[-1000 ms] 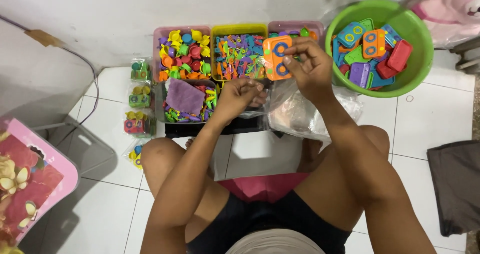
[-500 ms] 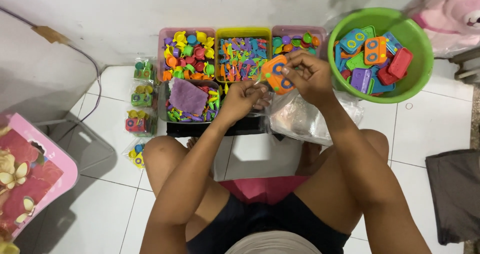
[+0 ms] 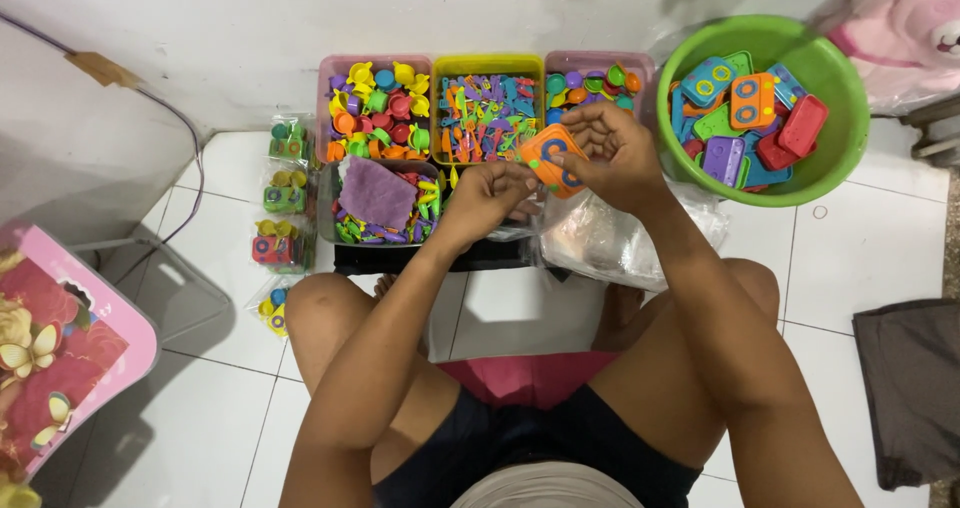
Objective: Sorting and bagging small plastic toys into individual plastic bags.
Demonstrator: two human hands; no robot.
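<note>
My right hand [image 3: 615, 153] holds an orange square toy piece [image 3: 548, 158] with blue rings on it, above the trays. My left hand [image 3: 492, 193] touches the piece's lower left edge with its fingertips. Behind the hands stand a pink tray [image 3: 335, 68] of small plastic cups, a yellow tray [image 3: 487, 62] of tiny utensils and a second pink tray [image 3: 600, 60] of small bowls. A green basin [image 3: 835, 148] at the right holds several more toy pieces like the orange one.
A purple cloth [image 3: 378, 192] lies on a tray of green toys. Small packed toy bags [image 3: 282, 196] line the floor at the left. Clear plastic bags [image 3: 610, 238] lie under my right wrist. A pink stool [image 3: 60, 348] stands at the left, dark cloth [image 3: 910, 388] at the right.
Both hands have come down and left from the basin side toward me, bringing the orange piece along. It now sits lower over the trays, turned at a slant.
</note>
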